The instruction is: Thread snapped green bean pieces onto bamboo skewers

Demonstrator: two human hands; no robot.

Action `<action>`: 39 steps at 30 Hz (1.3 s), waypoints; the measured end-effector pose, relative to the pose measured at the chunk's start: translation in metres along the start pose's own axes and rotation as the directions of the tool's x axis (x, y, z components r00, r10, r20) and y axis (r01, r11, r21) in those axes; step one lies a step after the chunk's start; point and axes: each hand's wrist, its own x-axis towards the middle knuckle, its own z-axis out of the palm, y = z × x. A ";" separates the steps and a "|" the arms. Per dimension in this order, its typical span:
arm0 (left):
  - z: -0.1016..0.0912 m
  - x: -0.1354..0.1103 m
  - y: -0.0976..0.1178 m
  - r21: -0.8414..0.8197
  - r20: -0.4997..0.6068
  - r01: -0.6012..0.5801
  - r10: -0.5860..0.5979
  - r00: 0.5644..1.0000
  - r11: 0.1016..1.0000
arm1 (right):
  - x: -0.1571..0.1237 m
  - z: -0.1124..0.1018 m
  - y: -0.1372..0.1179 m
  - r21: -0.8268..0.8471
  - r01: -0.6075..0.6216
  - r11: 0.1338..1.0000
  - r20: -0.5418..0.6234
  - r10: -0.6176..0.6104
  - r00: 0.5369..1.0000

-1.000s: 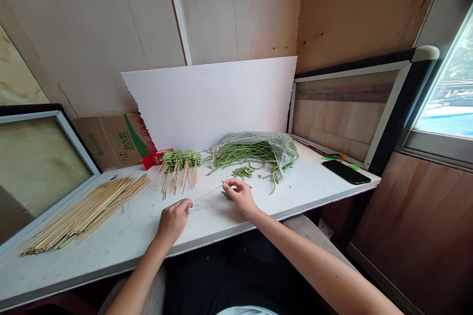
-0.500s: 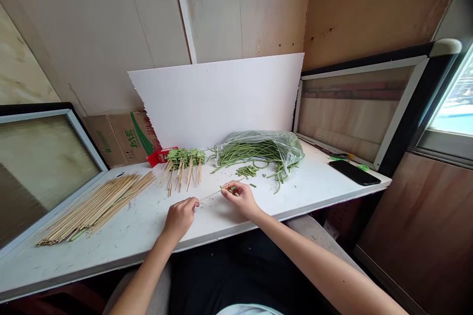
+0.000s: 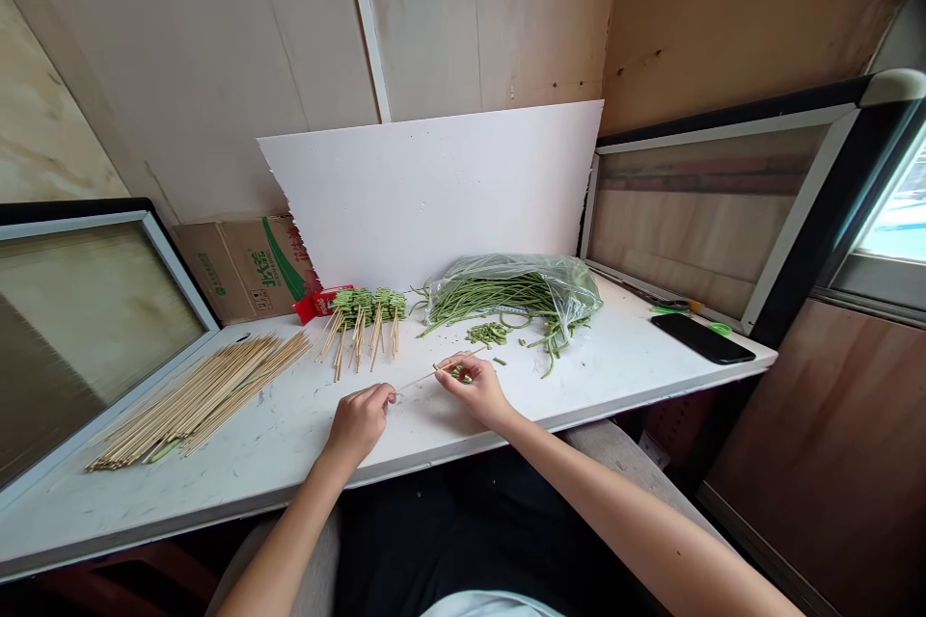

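Closed around one end of a thin bamboo skewer (image 3: 416,382), my left hand (image 3: 362,419) rests low over the white table. My right hand (image 3: 474,388) is closed on cut green bean pieces (image 3: 460,372), and the skewer runs up through its fingers, its far tip showing beyond them. How many pieces sit on the skewer is hidden by the fingers. Just past my right hand lies a small heap of cut bean pieces (image 3: 488,334). Behind it, long green beans (image 3: 499,294) spill from a clear plastic bag (image 3: 575,284).
Loose bamboo skewers (image 3: 195,395) lie in a pile at the left. Filled bean skewers (image 3: 368,307) are stacked by a red packet (image 3: 311,306). A black phone (image 3: 701,337) lies at the right. A cardboard box (image 3: 238,270) and a white board (image 3: 434,198) stand behind.
The skewer's tip now sticks out beyond my right hand's fingers. The whole view has shifted slightly, and both hands keep nearly the same places.
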 end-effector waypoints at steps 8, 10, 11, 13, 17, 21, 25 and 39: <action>0.003 0.002 0.001 -0.076 -0.029 -0.011 0.009 1.000 0.997 | 0.000 0.005 0.006 0.036 -0.096 0.995 -0.015 0.096 0.995; 0.004 0.001 -0.001 -0.080 -0.053 0.001 -0.005 0.999 0.997 | 0.005 -0.004 0.004 -0.033 -0.074 0.997 0.029 0.075 0.997; 0.005 0.001 -0.001 -0.082 -0.066 0.017 -0.023 0.998 0.996 | 0.009 -0.013 0.003 -0.085 -0.054 0.995 0.070 0.060 0.996; 0.006 0.000 -0.003 -0.086 -0.084 0.052 -0.060 0.995 0.995 | 0.021 -0.039 0.002 -0.210 -0.007 0.978 0.180 0.045 0.983; 0.006 0.000 -0.003 -0.071 -0.085 0.076 -0.082 0.993 0.995 | 0.044 -0.098 0.007 -0.529 -0.030 0.848 0.253 0.191 0.949; 0.008 -0.001 -0.003 -0.065 -0.081 0.087 -0.092 0.992 0.994 | 0.047 -0.119 0.020 -0.793 -0.117 0.598 0.116 0.335 0.935; 0.008 -0.002 -0.003 -0.073 -0.067 0.086 -0.090 0.994 0.994 | 0.039 -0.111 0.033 -0.786 -0.189 0.588 0.005 0.312 0.950; 0.006 -0.001 -0.002 -0.075 -0.053 0.115 -0.119 0.991 0.991 | 0.034 -0.070 0.027 0.225 -0.234 0.946 0.024 0.235 0.972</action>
